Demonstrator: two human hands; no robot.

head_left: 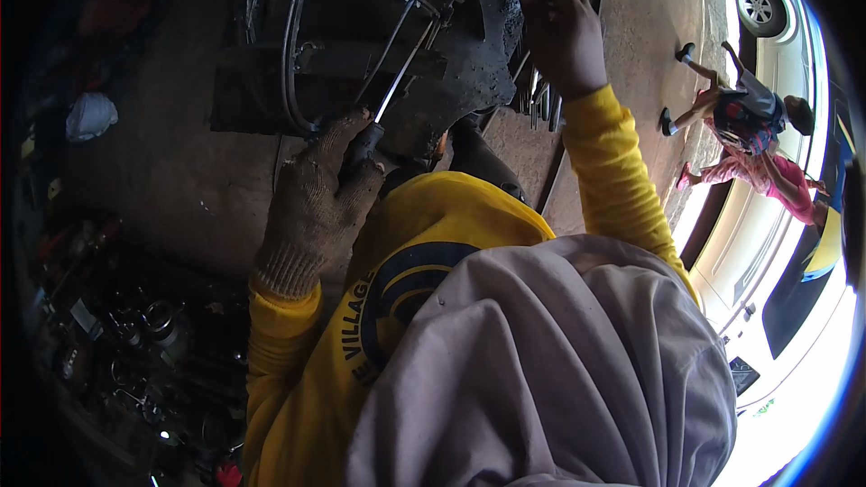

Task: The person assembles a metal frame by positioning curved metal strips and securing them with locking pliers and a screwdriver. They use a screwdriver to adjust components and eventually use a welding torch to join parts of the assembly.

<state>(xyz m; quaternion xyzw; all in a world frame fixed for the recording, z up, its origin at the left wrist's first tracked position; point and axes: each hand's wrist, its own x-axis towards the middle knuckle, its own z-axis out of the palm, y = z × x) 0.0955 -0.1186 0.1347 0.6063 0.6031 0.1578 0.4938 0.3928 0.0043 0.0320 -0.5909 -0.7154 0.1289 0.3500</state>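
My left hand [329, 180], in a brown knitted glove, grips the dark handle of a screwdriver [397, 81]. Its bright shaft points up and to the right, across a bent metal frame [291, 45]. That frame rests on a dark, grimy metal work surface [483, 63]. Farther off to the right, my bare right hand [566, 32] has its fingers curled at the surface's far right edge. A dark piece lies by those fingertips, and what they hold is hidden.
Several tools [541, 99] hang beside the surface's right edge. At lower left lies a dark heap of metal parts [153, 325]. A white bundle [91, 116] sits on the floor at left. Two people [753, 117] and a pale vehicle [735, 261] are at right.
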